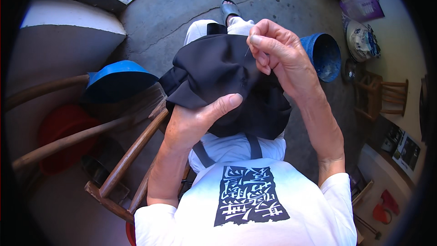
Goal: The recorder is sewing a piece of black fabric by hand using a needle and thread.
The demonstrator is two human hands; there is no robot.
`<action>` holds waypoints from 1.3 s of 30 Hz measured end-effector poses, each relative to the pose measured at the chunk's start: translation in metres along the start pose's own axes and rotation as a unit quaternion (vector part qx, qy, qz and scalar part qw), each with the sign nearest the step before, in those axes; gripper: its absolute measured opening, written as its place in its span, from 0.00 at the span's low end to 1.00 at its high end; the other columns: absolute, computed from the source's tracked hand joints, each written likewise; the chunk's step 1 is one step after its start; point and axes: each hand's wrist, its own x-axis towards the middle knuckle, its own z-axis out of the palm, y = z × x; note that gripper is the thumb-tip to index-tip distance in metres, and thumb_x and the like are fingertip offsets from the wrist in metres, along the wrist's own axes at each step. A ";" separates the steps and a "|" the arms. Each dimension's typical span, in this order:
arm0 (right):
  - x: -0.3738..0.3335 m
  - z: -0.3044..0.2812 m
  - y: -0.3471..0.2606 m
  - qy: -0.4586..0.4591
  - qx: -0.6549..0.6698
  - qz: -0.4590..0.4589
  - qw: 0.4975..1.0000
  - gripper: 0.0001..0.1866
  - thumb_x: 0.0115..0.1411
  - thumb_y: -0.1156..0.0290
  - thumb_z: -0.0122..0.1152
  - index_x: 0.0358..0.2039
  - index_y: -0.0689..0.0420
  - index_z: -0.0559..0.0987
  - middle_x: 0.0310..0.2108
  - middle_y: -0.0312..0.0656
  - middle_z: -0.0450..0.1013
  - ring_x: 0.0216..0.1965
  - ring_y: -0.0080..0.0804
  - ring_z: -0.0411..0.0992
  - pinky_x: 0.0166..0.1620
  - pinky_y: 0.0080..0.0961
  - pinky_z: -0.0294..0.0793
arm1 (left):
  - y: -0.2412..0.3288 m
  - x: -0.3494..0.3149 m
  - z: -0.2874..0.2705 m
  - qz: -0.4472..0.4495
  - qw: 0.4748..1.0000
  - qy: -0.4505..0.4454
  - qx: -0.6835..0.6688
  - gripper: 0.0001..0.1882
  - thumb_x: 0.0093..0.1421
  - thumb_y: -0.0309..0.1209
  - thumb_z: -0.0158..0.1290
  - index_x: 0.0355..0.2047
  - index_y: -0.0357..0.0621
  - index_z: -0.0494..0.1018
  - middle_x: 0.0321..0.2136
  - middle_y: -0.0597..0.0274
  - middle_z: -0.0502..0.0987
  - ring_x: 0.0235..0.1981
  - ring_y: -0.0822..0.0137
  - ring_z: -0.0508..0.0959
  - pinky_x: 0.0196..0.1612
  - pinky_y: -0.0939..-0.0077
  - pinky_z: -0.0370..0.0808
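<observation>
A black cloth [211, 61] lies bunched across my lap, with dark straps showing at its near side. My left hand [200, 120] grips its left near part, thumb on top and the fingers hidden underneath. Above the cloth's far right part, my right hand [277, 48] is raised in a pinch. A thin sewing needle [247, 53] points down from between its thumb and forefinger; any thread is too fine to make out. Small puckers mark the cloth below the needle.
A wooden chair [129, 155] stands close on my left, by a blue dustpan [123, 75] and a red basin [63, 132]. On the right are a blue bucket [325, 57], a small wooden chair [391, 95] and several containers along the wall. Grey concrete floor [182, 0] lies ahead.
</observation>
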 end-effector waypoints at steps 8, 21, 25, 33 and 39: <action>0.015 -0.018 -0.028 -0.127 0.198 0.050 0.971 0.08 0.66 0.66 0.49 0.37 0.57 0.71 0.30 0.43 0.75 0.20 0.18 0.70 0.18 0.13 0.61 | 0.012 0.001 -0.009 -0.113 0.986 0.037 -0.113 0.23 0.49 0.21 0.64 0.47 0.34 0.74 0.40 0.55 0.79 0.41 0.66 0.80 0.49 0.74 0.75; 0.105 -0.255 -0.163 0.079 0.119 -0.089 0.986 0.05 0.64 0.81 0.49 0.32 0.69 0.71 0.33 0.48 0.70 0.38 0.37 0.71 0.46 0.28 0.76 | 0.033 0.002 -0.017 -0.138 0.986 0.019 -0.089 0.22 0.46 0.21 0.65 0.44 0.35 0.75 0.37 0.57 0.80 0.37 0.67 0.80 0.46 0.75 0.75; 0.108 -0.236 -0.184 0.302 0.077 -0.174 0.934 0.05 0.62 0.83 0.51 0.32 0.71 0.74 0.42 0.60 0.73 0.51 0.48 0.72 0.61 0.40 0.70 | 0.036 0.004 -0.021 -0.150 0.982 0.027 -0.108 0.22 0.45 0.21 0.64 0.43 0.36 0.75 0.36 0.58 0.80 0.37 0.67 0.80 0.46 0.76 0.75; 0.082 -0.282 -0.228 0.364 0.084 -0.240 0.896 0.09 0.61 0.85 0.48 0.24 0.72 0.71 0.43 0.70 0.70 0.56 0.62 0.65 0.66 0.48 0.60 | 0.038 0.004 -0.024 -0.161 0.982 0.007 -0.096 0.22 0.47 0.23 0.65 0.45 0.34 0.75 0.39 0.57 0.78 0.40 0.66 0.78 0.47 0.75 0.73; 0.066 -0.338 -0.238 0.419 0.036 -0.250 0.872 0.11 0.65 0.82 0.42 0.25 0.71 0.68 0.48 0.71 0.67 0.57 0.61 0.64 0.67 0.48 0.59 | 0.042 0.004 -0.022 -0.164 0.982 0.019 -0.095 0.23 0.46 0.22 0.64 0.45 0.34 0.75 0.39 0.57 0.78 0.40 0.66 0.78 0.48 0.75 0.73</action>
